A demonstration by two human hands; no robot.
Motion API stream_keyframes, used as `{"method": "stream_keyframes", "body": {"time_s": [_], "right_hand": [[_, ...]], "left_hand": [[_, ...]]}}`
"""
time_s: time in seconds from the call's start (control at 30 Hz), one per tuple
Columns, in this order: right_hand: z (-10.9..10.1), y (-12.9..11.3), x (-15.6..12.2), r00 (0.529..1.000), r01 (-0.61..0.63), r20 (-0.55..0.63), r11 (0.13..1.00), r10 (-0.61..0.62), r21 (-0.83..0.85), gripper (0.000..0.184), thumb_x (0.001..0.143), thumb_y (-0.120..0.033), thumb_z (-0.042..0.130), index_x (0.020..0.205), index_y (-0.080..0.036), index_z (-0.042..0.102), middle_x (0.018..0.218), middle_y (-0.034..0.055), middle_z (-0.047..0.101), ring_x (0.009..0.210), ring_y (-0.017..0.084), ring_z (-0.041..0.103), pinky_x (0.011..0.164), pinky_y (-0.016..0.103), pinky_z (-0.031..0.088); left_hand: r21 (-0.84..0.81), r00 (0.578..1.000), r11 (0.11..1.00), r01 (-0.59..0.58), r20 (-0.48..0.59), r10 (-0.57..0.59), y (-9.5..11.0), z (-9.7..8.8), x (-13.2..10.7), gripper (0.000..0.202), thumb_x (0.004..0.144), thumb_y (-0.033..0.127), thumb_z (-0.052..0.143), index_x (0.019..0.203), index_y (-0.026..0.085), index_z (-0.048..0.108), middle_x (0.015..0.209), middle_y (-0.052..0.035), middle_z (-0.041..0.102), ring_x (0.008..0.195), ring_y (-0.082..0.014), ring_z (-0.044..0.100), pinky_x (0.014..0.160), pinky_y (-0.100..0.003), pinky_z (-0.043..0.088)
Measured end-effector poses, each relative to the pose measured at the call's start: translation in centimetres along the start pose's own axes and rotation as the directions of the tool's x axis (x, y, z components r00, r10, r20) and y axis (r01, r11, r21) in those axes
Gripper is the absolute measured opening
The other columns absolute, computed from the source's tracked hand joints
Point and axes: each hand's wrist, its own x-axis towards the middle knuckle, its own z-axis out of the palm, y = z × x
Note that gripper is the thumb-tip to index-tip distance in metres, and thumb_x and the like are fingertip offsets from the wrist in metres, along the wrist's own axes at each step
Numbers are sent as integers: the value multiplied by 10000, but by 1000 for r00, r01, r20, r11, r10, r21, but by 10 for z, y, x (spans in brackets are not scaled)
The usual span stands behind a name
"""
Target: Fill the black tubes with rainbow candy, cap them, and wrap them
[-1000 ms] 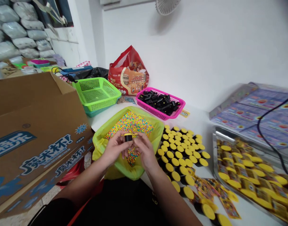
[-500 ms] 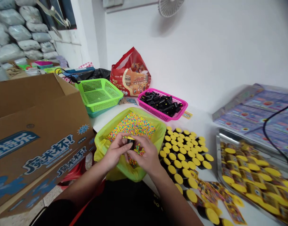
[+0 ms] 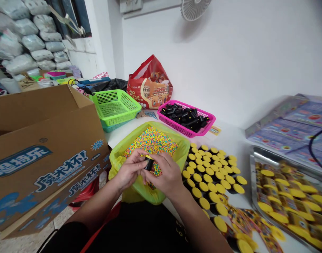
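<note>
Entry one: a black tube [image 3: 149,164] with a yellow cap, tilted, held between our two hands above the near half of the yellow-green bag [image 3: 184,154].

Entry two: our left hand [image 3: 129,172], fingers closed on the tube from the left side.

Entry three: our right hand [image 3: 166,174], curled over the tube from the right, thumb and forefinger pinching near its capped end.

Entry four: the bag itself, open at the table edge, filled with small multicoloured beads [image 3: 153,140].

Entry five: capped tubes [image 3: 211,173] standing in rows just right of the bag.

Entry six: a pink basket [image 3: 211,120] of dark cylinders [image 3: 184,116], behind those rows.

Entry seven: a green basket [image 3: 115,105], beyond the bag to the left.

Entry eight: a cardboard box [image 3: 45,147] at our left.

Entry nine: a metal tray [image 3: 256,160] of labelled, yellow-capped pieces at far right.
</note>
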Motion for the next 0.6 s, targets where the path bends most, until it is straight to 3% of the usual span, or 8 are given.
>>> {"method": "stream_keyframes", "body": {"time_s": [0.23,0.5,0.6], "right_hand": [[6,-2,-1,998,-41,-54,998,43,38,237,772,-230,667,993,-230,580,752,37,603,705,217,586,616,367,521],[8,-6,-5,953,-274,-78,941,293,199,476,744,-334,788,1153,-241,563,981,66,652,853,229,634,707,381,546],[9,-5,-5,945,-290,-98,939,311,183,418,746,-342,783,1094,-240,573,933,57,649,815,221,628,702,379,543]], "left_hand": [[-110,992,986,127,-12,-129,-5,-1,-1,264,833,273,697,1021,223,519,656,33,648,354,-106,574,302,-152,418],[-166,984,971,175,54,-168,1,-4,9,377,802,351,720,1088,236,503,777,-29,700,447,-148,647,381,-187,483],[-125,986,978,166,11,-166,0,-2,9,356,808,366,708,1092,226,546,794,-29,687,474,-152,648,395,-221,506]]}}
